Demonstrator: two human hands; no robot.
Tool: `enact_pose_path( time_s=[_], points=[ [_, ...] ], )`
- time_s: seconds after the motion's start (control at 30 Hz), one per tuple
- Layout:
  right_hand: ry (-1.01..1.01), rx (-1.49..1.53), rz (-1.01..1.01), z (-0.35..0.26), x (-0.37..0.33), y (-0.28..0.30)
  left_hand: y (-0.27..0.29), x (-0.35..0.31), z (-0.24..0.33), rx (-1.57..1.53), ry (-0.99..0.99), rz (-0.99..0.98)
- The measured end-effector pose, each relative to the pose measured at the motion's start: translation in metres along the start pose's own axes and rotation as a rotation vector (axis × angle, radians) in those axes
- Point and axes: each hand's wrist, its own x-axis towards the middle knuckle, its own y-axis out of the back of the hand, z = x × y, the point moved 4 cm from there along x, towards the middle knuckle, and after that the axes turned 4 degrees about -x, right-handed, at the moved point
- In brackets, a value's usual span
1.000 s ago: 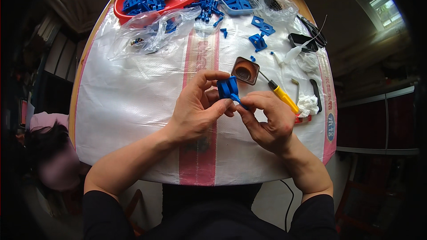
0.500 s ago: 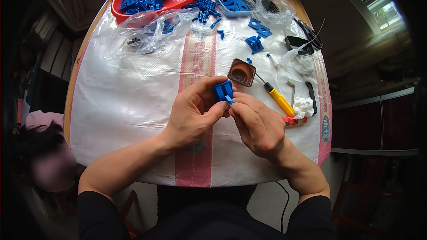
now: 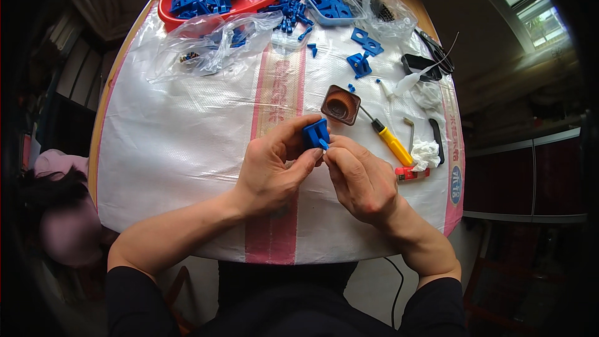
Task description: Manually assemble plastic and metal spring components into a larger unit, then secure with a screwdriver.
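Note:
My left hand (image 3: 269,173) grips a blue plastic part (image 3: 316,131) with a square face and raised ribs, held up over the white woven sheet between thumb and fingers. At its lower right corner sits a small light-blue piece (image 3: 324,144). The fingertips of my right hand (image 3: 363,178) are pinched against this piece. Whether the small piece is fixed into the larger part cannot be made out. Just beyond my hands stands a small brown plastic tray (image 3: 350,116) with a round hollow.
A red basin (image 3: 166,17) heaped with blue parts stands far left. Beside it are loose blue parts (image 3: 289,9), a clear box (image 3: 334,22) and plastic bags (image 3: 218,50). A yellow-handled screwdriver (image 3: 395,145), crumpled tissue (image 3: 426,155) and red tool (image 3: 413,173) lie right. A person (image 3: 65,212) is beyond the left edge.
The blue part has tilted slightly in my left hand and sits a little lower. My right fingertips stay at the small piece.

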Motion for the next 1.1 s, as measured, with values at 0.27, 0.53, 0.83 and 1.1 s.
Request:
enact_pose_path(
  time_s=[0.27, 0.53, 0.83, 1.1],
  points=[
    [0.009, 0.053, 0.106, -0.0007, 0.0020, 0.0020, -0.0025, 0.0020, 0.0058, -0.088, -0.007, -0.040],
    [-0.047, 0.106, 0.086, 0.0014, 0.0029, 0.0030, -0.0031, 0.0022, 0.0034, -0.068, -0.002, -0.056],
    [-0.037, 0.049, 0.081, 0.0021, 0.0010, 0.0015, -0.0019, 0.0017, 0.0001, 0.124, -0.171, -0.049],
    [-0.024, 0.068, 0.110, 0.0015, -0.0001, 0.0031, -0.0019, 0.0022, 0.0046, 0.174, -0.267, -0.034]
  ],
)
